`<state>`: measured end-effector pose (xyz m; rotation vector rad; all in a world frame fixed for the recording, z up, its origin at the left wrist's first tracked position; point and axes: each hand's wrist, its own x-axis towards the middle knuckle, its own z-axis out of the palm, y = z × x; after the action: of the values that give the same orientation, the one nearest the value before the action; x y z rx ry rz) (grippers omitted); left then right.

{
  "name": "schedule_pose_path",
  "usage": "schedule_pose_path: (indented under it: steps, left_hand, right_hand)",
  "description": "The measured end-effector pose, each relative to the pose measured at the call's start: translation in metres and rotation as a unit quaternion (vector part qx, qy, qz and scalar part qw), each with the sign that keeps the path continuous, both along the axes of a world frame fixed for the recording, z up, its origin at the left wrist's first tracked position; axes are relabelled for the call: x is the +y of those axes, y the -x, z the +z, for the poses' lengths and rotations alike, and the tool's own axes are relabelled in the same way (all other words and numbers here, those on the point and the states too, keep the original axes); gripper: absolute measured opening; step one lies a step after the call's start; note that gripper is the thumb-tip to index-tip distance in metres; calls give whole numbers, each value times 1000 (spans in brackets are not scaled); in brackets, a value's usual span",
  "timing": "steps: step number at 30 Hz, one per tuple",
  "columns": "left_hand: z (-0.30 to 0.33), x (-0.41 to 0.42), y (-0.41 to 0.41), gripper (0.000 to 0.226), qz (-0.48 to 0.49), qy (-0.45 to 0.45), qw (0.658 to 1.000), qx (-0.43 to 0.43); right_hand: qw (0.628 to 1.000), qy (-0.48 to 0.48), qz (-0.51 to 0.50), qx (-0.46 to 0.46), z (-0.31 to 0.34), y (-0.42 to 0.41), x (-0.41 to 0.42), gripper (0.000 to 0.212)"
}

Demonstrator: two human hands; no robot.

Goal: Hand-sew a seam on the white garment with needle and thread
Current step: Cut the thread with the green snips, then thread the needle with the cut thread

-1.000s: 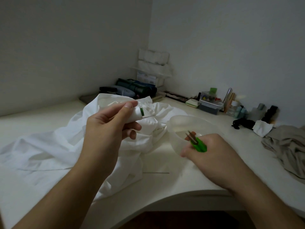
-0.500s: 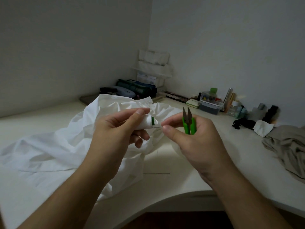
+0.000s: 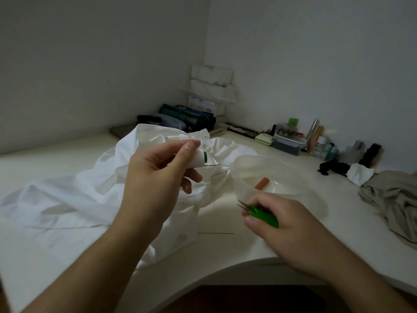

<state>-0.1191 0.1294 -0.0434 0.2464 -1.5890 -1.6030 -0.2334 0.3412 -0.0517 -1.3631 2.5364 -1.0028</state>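
Observation:
The white garment (image 3: 74, 197) lies crumpled on the pale desk (image 3: 300, 240), left of centre. Above it, my left hand (image 3: 158, 177) grips a white thread spool with a green end (image 3: 202, 158), and a thin needle (image 3: 213, 165) sticks out to the right beneath the spool. Lower right, near the desk's front edge, my right hand (image 3: 275, 224) holds small green thread snips (image 3: 261, 214) with their blades pointing up-left. Any thread between the hands is too fine to see.
A clear plastic bowl (image 3: 270, 163) with a small orange-brown stick (image 3: 261, 183) stands just behind my right hand. A thin dark line (image 3: 216, 233) lies on the desk. A beige cloth (image 3: 392, 199) sits at right. Boxes, bottles and pouches line the back wall.
My right hand with the snips had come up beside the spool and has now dropped back down toward the desk's front edge. My left hand still holds the spool up.

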Motion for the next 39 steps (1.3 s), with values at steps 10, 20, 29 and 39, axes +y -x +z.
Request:
schedule_pose_path:
  steps: [10, 20, 29, 39]
  left_hand:
    - [-1, 5, -2, 22, -88, 54, 994, -43]
    - [1, 6, -3, 18, -150, 51, 986, -46]
    - [3, 11, -5, 27, -176, 110, 976, -72]
    - [2, 9, -2, 28, -149, 107, 980, -80]
  right_hand:
    - [994, -71, -56, 55, -19, 34, 19, 26]
    - [986, -8, -65, 155, 3, 18, 26, 27]
    - [975, 203, 47, -74, 64, -16, -49, 9]
    - [982, 183, -29, -43, 60, -10, -70, 11]
